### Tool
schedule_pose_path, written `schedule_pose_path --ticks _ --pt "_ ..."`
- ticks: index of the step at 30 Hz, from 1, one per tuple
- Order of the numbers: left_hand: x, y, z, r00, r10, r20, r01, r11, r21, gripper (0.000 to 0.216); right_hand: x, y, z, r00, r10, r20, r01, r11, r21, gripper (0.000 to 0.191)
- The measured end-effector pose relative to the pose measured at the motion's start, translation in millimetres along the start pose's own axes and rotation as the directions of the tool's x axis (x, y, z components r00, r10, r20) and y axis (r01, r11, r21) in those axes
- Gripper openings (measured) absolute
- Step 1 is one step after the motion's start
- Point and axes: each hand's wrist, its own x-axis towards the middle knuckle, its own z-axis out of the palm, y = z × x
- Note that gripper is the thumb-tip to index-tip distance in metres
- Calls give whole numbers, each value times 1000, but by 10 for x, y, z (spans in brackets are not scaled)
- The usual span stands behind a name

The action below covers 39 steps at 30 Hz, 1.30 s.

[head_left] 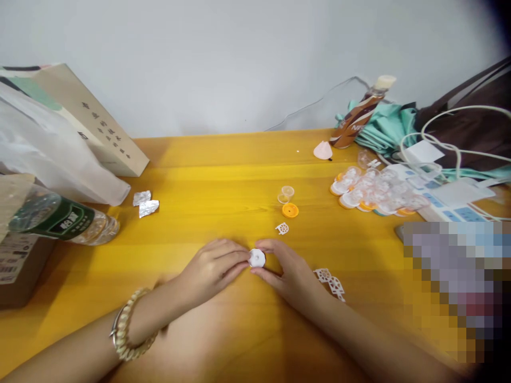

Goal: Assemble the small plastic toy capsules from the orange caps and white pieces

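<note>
Between my two hands is a small round white disc (257, 258) with a mark at its middle. My left hand (217, 264) pinches its left edge, and my right hand (285, 268) grips it from the right with thumb and finger. Just beyond them lies a white openwork plastic piece (282, 229). Farther off are an orange round cap (290, 210) and a clear little cup (286, 193). More white openwork pieces (331, 283) lie beside my right wrist.
At right stand many clear cups with coloured caps (375, 191), a power strip (459, 197), cables and a brown bottle (357, 117). A pink item (322, 150) lies near it. On the left are foil pieces (147, 205), a lying plastic bottle (67, 218), and bags (99, 122).
</note>
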Motion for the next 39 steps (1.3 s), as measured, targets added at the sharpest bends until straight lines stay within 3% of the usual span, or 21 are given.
schedule_pose_path --ticks 8,14,22,31,39 --pt "-22 -18 100 1000 12 -29 -13 1000 -14 24 20 41 -27 999 24 33 -26 999 37 22" --pt "-39 -32 103 999 26 -44 -25 999 33 25 52 3 -130 994 0 111 -5 999 50 24" --pt "-43 -36 78 992 117 -39 -110 983 149 25 41 34 -107 996 -28 80 25 999 43 12" --pt "-18 6 48 995 97 16 -98 979 181 23 40 24 -99 997 -52 52 50 998 39 11" --pt "-34 -8 68 993 115 -15 -110 974 197 23 23 35 -98 996 -36 84 33 999 40 14"
